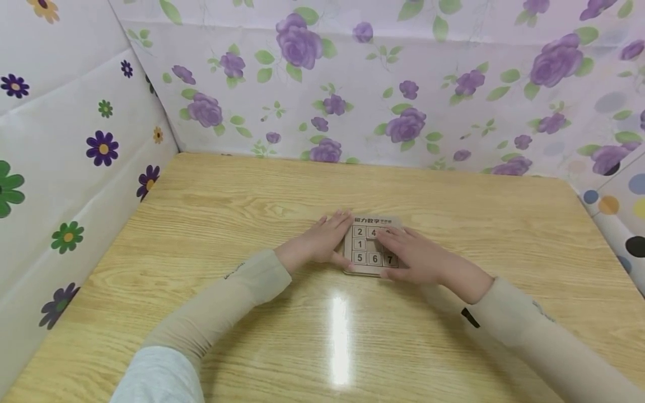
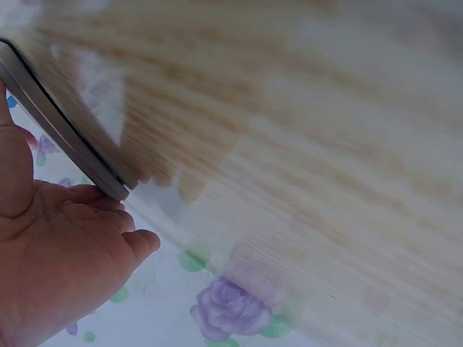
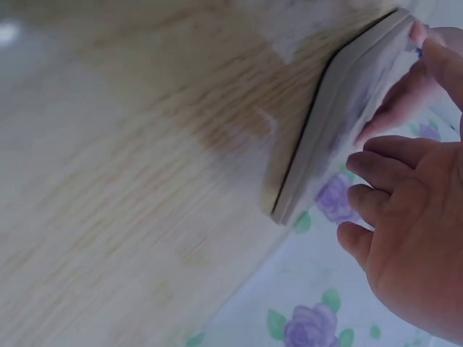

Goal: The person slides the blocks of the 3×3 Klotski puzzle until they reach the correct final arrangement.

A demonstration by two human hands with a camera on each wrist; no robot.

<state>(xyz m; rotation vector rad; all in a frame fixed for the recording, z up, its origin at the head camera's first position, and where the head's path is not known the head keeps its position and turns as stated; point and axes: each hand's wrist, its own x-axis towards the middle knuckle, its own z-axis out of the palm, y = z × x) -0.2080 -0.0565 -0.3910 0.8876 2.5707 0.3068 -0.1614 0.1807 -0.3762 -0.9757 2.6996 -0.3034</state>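
Observation:
A wooden number slide puzzle (image 1: 370, 270) lies flat on the table, its tiles numbered in dark print inside a frame with Chinese lettering along the top. Tiles 2, 4, 1, 5, 6 and 7 are readable; a gap shows in the middle. My left hand (image 1: 327, 239) holds the puzzle at its left side, thumb by the lower corner and fingers by the upper one. Over the right side reaches my right hand (image 1: 415, 256), fingers extended across the tiles and thumb near the bottom edge. It hides the right-column tiles partly. Both wrist views show the puzzle's edge (image 3: 318, 144) from the side.
The wood-grain table (image 1: 242, 201) extends around the puzzle on all sides. Behind it hangs a cloth with purple roses (image 1: 403, 124), and a flower-patterned sheet (image 1: 60, 140) covers the left side. A bright light reflection lies on the tabletop in front.

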